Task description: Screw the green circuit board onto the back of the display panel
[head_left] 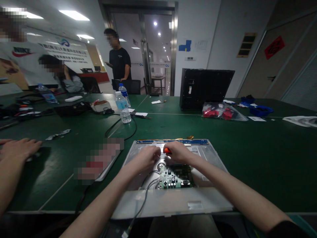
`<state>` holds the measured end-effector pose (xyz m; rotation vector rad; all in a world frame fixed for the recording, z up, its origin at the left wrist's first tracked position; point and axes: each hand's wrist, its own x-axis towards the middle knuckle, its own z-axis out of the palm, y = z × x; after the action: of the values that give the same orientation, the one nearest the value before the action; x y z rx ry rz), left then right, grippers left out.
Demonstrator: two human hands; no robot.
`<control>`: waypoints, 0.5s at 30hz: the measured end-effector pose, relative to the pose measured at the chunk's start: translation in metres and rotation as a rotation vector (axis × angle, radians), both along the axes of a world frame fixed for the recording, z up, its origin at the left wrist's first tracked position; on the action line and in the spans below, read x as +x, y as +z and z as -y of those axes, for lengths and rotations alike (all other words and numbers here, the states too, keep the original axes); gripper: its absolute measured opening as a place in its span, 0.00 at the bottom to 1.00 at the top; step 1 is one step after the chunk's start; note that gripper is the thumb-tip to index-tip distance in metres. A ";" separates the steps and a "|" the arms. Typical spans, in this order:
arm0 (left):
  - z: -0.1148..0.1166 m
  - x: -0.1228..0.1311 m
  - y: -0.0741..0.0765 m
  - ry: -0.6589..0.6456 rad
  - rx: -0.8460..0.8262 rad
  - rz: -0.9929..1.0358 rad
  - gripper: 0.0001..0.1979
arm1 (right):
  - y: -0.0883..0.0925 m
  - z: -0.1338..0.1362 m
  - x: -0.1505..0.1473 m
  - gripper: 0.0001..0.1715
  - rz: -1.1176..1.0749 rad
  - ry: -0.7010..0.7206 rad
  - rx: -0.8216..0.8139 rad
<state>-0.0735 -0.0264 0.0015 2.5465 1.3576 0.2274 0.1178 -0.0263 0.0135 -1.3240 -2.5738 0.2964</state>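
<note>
A grey metal monitor back panel [213, 162] lies flat on the green table in front of me, with a green circuit board [174, 177] fixed near its middle and a blue strip [153, 141] along its far edge. My right hand [178, 152] is closed round an orange-handled screwdriver [167, 150] held over the panel. My left hand [146, 157] is curled beside it, its fingers meeting the tool. Thin cables [146, 191] run from the board toward me.
Another person's hand [18, 148] rests on the table at the left. Two water bottles [123, 107], a black cable [123, 127], a black monitor case [205, 87], a bag of red parts [220, 112] and blue items [260, 109] lie farther back. People are at the far left.
</note>
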 end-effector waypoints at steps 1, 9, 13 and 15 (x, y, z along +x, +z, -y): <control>-0.001 0.000 0.000 -0.001 -0.006 0.008 0.10 | -0.001 -0.001 -0.004 0.11 -0.006 0.011 -0.007; -0.004 0.000 0.002 0.004 -0.025 0.070 0.09 | -0.007 -0.001 -0.015 0.13 -0.028 0.037 -0.027; 0.001 -0.005 0.008 0.020 -0.012 0.063 0.08 | -0.002 -0.002 -0.003 0.09 -0.016 -0.032 -0.018; 0.004 -0.009 0.011 0.030 -0.001 0.056 0.08 | 0.003 -0.002 0.007 0.07 -0.020 -0.061 -0.001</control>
<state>-0.0826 -0.0304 0.0130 2.5013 1.3762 0.3010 0.1252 -0.0238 0.0164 -1.3906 -2.5119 0.2988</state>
